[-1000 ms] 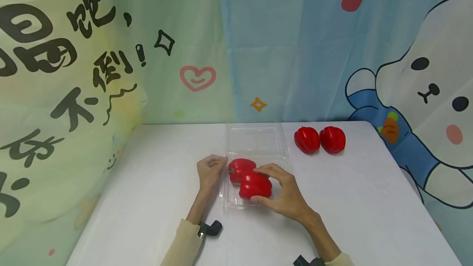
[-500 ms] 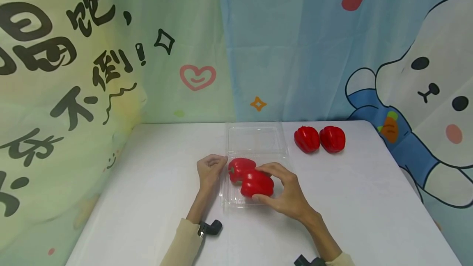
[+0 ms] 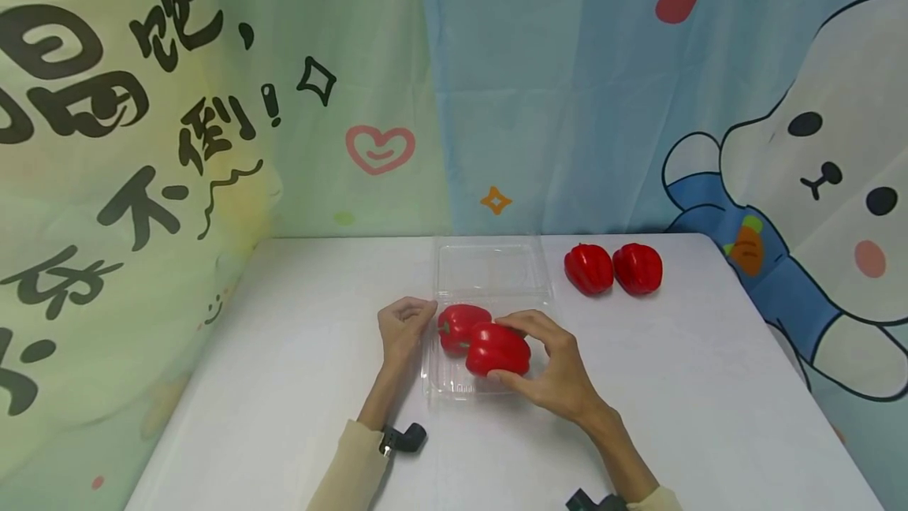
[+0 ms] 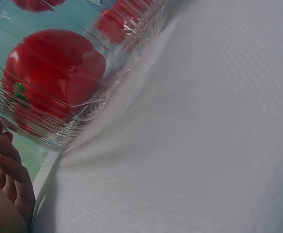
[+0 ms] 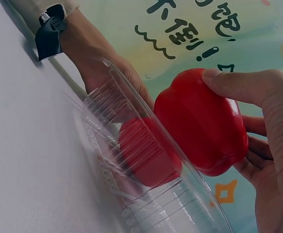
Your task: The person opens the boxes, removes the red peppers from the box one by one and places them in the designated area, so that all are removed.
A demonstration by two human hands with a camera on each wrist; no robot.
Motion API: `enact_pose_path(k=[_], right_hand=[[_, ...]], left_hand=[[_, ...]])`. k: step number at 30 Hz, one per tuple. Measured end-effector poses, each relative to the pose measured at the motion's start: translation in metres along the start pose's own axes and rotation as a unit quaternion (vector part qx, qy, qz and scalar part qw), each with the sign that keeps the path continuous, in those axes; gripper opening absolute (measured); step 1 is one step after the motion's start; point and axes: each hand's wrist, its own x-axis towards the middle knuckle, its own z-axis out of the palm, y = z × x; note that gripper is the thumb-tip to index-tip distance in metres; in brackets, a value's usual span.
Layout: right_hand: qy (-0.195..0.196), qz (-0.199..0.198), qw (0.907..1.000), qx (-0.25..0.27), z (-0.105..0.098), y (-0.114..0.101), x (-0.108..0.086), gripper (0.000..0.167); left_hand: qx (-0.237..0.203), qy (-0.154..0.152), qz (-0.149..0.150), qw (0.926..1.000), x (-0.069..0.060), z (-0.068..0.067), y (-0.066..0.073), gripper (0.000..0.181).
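A clear plastic clamshell box (image 3: pixel 447 385) lies on the table with its lid folded back. Inside, at the left, sits one red bell pepper (image 3: pixel 459 323) with a green stem, seen through the ribbed wall in the left wrist view. My right hand (image 3: pixel 556 365) holds a second red bell pepper (image 5: pixel 199 121) between thumb and fingers, over the box and partly above its rim in the right wrist view. With thumb and fingertips, my left hand (image 3: pixel 404 330) pinches the box's left rim (image 4: pixel 0 124).
Two more red bell peppers, one (image 3: pixel 589 269) beside the other (image 3: pixel 638 268), stand on the white table (image 3: pixel 298 353) right of the open lid (image 3: pixel 489 268). A printed curtain (image 3: pixel 496 85) hangs behind the table's back edge.
My right hand has shifted slightly to the right and away from me with its bell pepper. The left hand and the box stay in place.
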Motion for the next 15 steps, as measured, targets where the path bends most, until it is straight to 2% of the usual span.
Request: enact_pose_path(k=[15], right_hand=[[0.011, 0.002, 0.9999, -0.004, -0.0055, 0.0025, -0.0004, 0.072]], left_hand=[[-0.007, 0.004, -0.010, 0.9999, -0.0003, 0.0010, 0.0015, 0.016]])
